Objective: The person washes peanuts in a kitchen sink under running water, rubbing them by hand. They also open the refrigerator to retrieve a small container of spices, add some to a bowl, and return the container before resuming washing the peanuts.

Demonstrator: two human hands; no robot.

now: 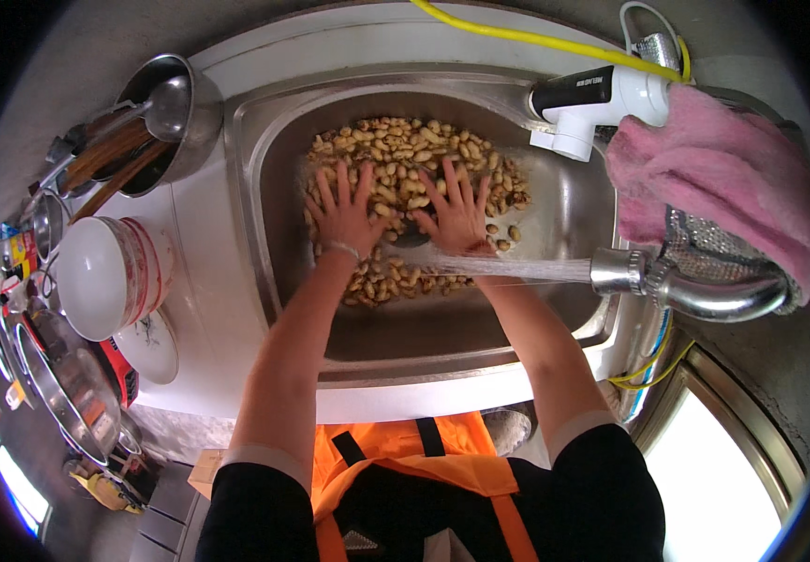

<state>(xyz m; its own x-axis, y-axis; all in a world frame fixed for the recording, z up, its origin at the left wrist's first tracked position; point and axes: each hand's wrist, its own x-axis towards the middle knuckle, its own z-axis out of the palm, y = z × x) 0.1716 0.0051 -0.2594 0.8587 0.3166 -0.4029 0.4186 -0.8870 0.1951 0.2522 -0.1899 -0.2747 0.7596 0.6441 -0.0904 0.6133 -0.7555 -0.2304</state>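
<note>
Many unshelled peanuts (405,140) lie in a stainless steel sink (433,344), mostly heaped towards its far side. My left hand (346,218) rests on them at the left with its fingers spread. Beside it, nearer the middle, my right hand (458,214) also presses on the peanuts, fingers apart. Neither hand grips anything. A jet of water from the metal faucet spout (619,271) at the right runs across my right wrist and over the peanuts. Between the hands a dark round patch shows in the sink; what it is I cannot tell.
A white-and-black tap heater (598,105) and a pink towel (714,161) hang over the sink's right side. On the left stand a steel pot (205,126) with a ladle (167,109), stacked bowls (96,277) and a plate (152,344). A yellow hose (517,34) crosses behind.
</note>
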